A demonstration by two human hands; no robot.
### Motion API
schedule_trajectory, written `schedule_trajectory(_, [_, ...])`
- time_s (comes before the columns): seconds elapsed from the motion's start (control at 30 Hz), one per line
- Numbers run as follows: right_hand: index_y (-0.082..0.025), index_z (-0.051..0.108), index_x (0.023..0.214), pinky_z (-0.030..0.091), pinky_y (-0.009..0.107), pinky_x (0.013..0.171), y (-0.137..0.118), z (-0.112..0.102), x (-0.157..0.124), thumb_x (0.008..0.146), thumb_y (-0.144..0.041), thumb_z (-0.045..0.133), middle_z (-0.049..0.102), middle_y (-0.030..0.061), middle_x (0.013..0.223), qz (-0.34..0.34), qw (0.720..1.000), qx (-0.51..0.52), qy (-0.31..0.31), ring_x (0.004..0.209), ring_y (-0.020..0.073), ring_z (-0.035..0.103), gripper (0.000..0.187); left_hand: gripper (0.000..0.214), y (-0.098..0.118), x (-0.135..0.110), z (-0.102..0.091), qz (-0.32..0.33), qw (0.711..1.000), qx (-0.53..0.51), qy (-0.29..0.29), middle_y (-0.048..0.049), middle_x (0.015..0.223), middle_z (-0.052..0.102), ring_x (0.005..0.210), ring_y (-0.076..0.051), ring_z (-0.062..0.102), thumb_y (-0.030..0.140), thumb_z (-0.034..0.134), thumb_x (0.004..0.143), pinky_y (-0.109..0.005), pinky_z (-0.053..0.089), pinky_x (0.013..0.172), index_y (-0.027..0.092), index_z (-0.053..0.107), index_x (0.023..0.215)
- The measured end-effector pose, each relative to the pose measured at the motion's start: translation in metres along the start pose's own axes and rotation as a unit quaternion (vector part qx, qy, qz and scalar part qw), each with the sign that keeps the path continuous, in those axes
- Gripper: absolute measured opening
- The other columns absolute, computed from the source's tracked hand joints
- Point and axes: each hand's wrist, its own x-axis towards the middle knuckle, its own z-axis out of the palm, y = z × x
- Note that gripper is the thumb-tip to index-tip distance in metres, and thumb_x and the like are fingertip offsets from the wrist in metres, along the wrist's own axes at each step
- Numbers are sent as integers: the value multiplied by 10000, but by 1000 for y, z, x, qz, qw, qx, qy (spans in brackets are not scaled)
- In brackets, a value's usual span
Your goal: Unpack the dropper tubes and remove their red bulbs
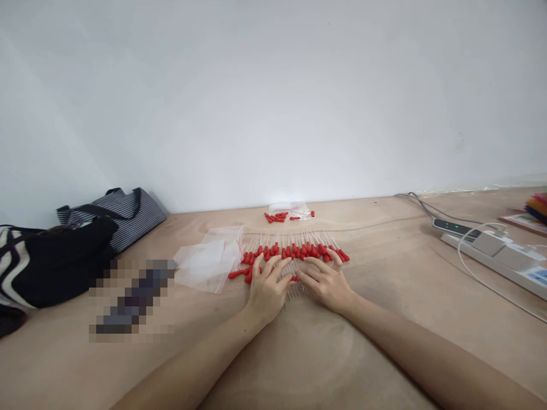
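Droppers with red rubber bulbs and thin clear tubes (294, 250) lie in a dense row on the wooden table. My left hand (268, 286) rests over the near side of the row, fingers bent and spread, touching the bulbs. Facing it from the right, my right hand (327, 283) has its fingers curved and apart over the droppers. Between the two hands lies a single red bulb (294, 279), close to both. More clear tubes (296, 292) point toward me below it. My fingers partly hide the droppers beneath.
Clear zip bags (209, 257) lie left of the row. Behind it is another bag (288, 208) with loose red-bulbed droppers (277, 217). A striped bag (128, 219) and black bag (64, 259) stand at left. At right are a power strip (499, 259) and cables.
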Motion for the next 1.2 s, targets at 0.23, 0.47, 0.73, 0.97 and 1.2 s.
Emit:
schedule_trajectory(0.23, [-250,591,956,30,431,996,3,-5,-1,813,-88,415,630,-35,624,-34,999,13,-17,1022,149,507,278,159,-2,-4,-4,27,999,46,9,-56,1233,514,1182,-296,391,245,503,798,-616,152,964,227,640,719])
schedule_trajectory(0.47, [-289,571,1009,6,462,980,3,-6,1,803,-106,435,605,-39,610,-36,998,20,-50,986,158,496,308,149,-2,-7,-2,28,998,45,17,-27,1246,502,1217,-319,336,216,511,783,-632,141,967,224,633,698])
schedule_trajectory(0.73, [-363,510,1114,79,456,935,7,-10,3,811,-128,442,585,-35,632,-17,996,10,-90,896,165,487,390,192,-5,-8,-6,-5,999,41,18,-22,1233,513,1196,-305,360,188,480,800,-610,168,961,225,633,691])
schedule_trajectory(0.97, [-136,533,1059,262,318,679,5,-7,1,769,-69,378,596,52,766,73,984,-7,-161,596,134,458,335,164,-19,-8,-26,-106,994,-7,-30,-26,772,644,763,-175,563,307,491,812,-341,351,722,257,646,822])
schedule_trajectory(1.2, [-136,546,962,293,280,641,-2,-5,5,739,-48,409,540,90,852,97,978,8,-186,736,176,475,276,241,-56,-24,-53,-289,948,8,-132,17,683,626,668,-171,576,432,549,729,-343,294,725,205,536,811])
